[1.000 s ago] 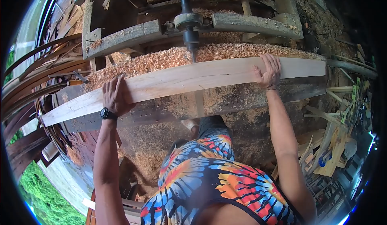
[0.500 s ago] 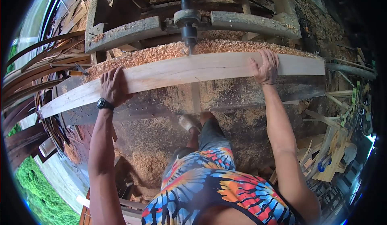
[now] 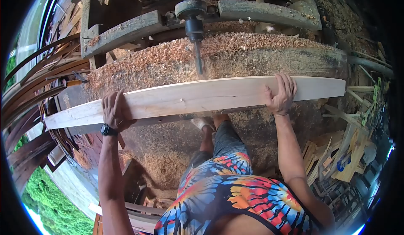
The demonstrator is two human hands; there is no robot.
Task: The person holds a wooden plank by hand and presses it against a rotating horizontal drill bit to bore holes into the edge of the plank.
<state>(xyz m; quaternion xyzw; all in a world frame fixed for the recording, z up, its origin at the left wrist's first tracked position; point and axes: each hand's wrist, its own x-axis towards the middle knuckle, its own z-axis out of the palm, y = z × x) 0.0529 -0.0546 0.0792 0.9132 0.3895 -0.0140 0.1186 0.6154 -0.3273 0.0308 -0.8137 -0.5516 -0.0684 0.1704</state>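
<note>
A long, pale wooden board (image 3: 202, 96) with a curved far edge lies across the worktable (image 3: 303, 60). My left hand (image 3: 114, 110), a black watch at its wrist, grips the board near its left end, fingers over the far edge. Toward the right end, my right hand (image 3: 281, 94) holds the same board, fingers reaching its far edge and thumb lying on the face. Just beyond the board's middle is a cutting bit (image 3: 199, 62) on a dark spindle (image 3: 193, 26); a small gap separates bit and board. The undersides of both hands are hidden.
Wood shavings (image 3: 147, 60) are heaped along the far side of the table. Behind the spindle runs a timber frame (image 3: 269, 14). Thin curved strips (image 3: 46, 68) are stacked at left. Offcuts (image 3: 353, 150) pile up at right. My foot (image 3: 202, 122) is below the near edge.
Both hands have drawn the board toward my body, away from the bit. More of the table beyond the board now shows. The view has shifted slightly too.
</note>
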